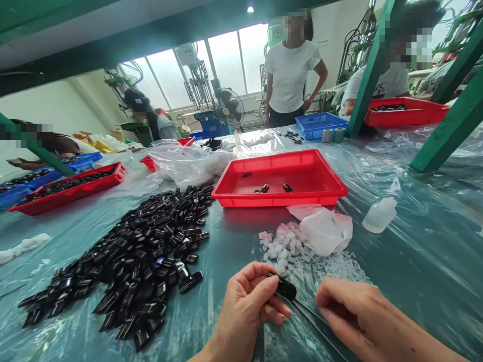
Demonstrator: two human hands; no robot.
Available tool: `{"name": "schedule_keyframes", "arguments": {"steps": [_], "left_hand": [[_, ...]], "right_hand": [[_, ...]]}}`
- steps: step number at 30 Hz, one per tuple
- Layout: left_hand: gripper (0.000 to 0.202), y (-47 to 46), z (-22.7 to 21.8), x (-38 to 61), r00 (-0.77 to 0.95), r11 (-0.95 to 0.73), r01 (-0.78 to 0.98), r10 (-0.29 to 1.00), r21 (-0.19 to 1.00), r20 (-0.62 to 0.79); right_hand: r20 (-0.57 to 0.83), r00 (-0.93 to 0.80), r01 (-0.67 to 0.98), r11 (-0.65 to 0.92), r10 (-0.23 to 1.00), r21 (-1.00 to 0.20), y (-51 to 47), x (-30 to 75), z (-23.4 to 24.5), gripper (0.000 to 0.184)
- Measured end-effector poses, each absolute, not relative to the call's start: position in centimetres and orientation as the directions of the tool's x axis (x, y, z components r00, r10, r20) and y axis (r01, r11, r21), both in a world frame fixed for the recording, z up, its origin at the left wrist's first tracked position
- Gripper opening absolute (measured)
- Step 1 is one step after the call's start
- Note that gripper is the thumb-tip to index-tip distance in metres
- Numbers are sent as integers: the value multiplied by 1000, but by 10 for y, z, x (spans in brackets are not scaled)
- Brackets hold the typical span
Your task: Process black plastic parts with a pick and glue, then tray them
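Note:
My left hand (253, 301) pinches a small glossy black plastic piece (286, 288) between thumb and fingers, above the near edge of the table. My right hand (350, 309) is just to the right of that piece, its fingers curled together; whether anything sits in them is hidden. A thin dark, rod-like tool (315, 321) slants down between the hands, and I cannot tell if it touches the piece. Beyond the hands lie whitish translucent bits (285, 244) and finer clear shreds (345, 267). To the left spreads a big heap of similar black pieces (139, 251).
A red tray (279, 201) ahead holds several black pieces. A crumpled white cloth (326, 231) and a translucent bottle (380, 215) are right of centre. Filled trays (71, 188) stand far left. Green posts (449, 125) rise at right. Several people are around the table, one standing (290, 75).

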State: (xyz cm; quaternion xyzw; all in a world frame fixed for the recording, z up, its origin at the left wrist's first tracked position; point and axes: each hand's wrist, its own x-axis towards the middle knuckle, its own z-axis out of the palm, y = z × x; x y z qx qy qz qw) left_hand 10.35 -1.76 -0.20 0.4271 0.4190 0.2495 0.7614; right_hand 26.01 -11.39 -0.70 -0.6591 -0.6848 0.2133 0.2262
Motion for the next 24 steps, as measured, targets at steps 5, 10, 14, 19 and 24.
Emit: {"name": "schedule_keyframes", "arguments": {"steps": [5, 10, 14, 19, 24], "left_hand": [[21, -17, -4, 101, 535, 501, -27, 738, 865, -411], [18, -16, -4, 102, 535, 494, -34, 743, 869, -402], [18, -17, -3, 103, 535, 505, -33, 738, 862, -411], [18, -17, -2, 103, 530, 515, -36, 736, 856, -421], [18, -16, -3, 103, 536, 518, -43, 734, 855, -418]], "right_hand": [[164, -16, 735, 123, 986, -667, -116, 257, -9, 20], [83, -57, 704, 99, 995, -704, -117, 257, -7, 27], [76, -38, 684, 82, 996, -725, -115, 256, -7, 25], [54, -42, 691, 68, 998, -719, -114, 255, -7, 25], [39, -41, 697, 57, 998, -715, -115, 256, -7, 24]]}}
